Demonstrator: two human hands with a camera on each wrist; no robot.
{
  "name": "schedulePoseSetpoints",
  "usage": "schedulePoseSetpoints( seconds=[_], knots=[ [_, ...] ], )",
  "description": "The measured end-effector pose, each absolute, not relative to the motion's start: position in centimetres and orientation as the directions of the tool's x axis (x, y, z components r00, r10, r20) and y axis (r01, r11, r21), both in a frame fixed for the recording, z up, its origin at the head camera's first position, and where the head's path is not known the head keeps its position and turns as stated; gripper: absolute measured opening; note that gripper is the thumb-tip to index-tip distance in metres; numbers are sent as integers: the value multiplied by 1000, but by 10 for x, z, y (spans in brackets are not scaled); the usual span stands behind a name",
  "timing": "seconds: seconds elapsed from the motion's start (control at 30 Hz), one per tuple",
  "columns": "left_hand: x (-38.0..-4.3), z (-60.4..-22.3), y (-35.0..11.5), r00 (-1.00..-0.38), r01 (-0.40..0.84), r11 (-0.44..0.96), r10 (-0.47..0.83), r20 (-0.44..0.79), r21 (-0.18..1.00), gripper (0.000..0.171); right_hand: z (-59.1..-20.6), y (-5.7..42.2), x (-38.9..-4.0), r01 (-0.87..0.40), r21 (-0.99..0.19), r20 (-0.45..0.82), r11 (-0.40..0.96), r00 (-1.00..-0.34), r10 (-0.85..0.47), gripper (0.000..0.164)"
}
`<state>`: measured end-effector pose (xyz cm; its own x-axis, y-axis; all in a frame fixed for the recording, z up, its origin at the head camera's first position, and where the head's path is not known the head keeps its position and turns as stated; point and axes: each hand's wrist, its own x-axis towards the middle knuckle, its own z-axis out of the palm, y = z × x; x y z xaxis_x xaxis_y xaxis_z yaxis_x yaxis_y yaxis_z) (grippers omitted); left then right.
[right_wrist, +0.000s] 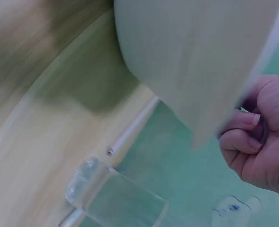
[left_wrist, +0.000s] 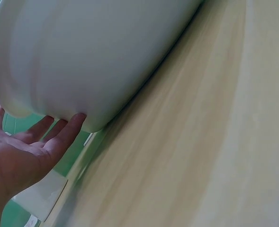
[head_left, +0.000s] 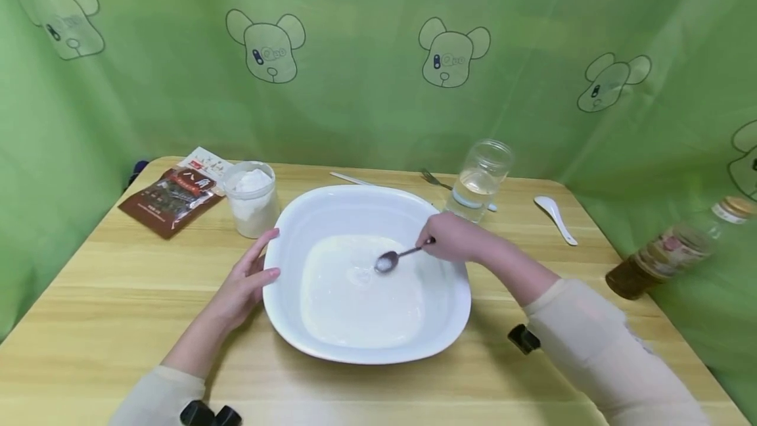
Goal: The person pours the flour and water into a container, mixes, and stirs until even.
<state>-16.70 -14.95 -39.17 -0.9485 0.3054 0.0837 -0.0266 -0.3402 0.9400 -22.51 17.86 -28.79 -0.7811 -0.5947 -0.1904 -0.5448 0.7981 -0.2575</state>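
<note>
My right hand (head_left: 452, 236) pinches the handle of a small metal spoon (head_left: 387, 261) and holds it over the inside of a large white basin (head_left: 369, 355). White grains lie in the spoon's bowl, beside a glossy patch on the basin floor. In the right wrist view, curled fingers of the right hand (right_wrist: 257, 135) show past the basin wall (right_wrist: 186, 61), which hides the spoon. At the left rim, my left hand (head_left: 242, 288) holds the basin with thumb and index tip at the edge. Its other fingers (left_wrist: 66, 135) press against the outer wall (left_wrist: 87, 56).
Behind the basin's left side stands a tub of white powder (head_left: 254, 206), with a brown spice packet (head_left: 168, 202) beside it. A glass jar of clear liquid (head_left: 476, 186) and a fork (head_left: 434, 179) are behind right. Farther right are a white spoon (head_left: 556, 219) and a bottle (head_left: 662, 255).
</note>
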Motion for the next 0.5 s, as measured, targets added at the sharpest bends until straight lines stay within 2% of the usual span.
schedulePoseSetpoints(
  seconds=[0.1, 0.2, 0.37, 0.5],
  knots=[
    [-166, -391, -148, -947, -25, -336, 310, 85, 942, 67, -298, 163, -237, -556, -270, -134, 786, -787, -603, 16],
    [-166, -391, -148, -949, -21, -334, 304, 87, 942, 67, -309, 143, -239, -592, -343, -111, 729, -745, -657, 17],
    [-166, -392, -148, -949, -16, -341, 301, 93, 940, 66, -310, 125, -212, -604, -460, -211, 651, -638, -741, 17],
    [-167, -393, -147, -946, -19, -340, 310, 93, 940, 66, -296, 146, -185, -642, -435, -278, 632, -572, -772, 17]
  ],
)
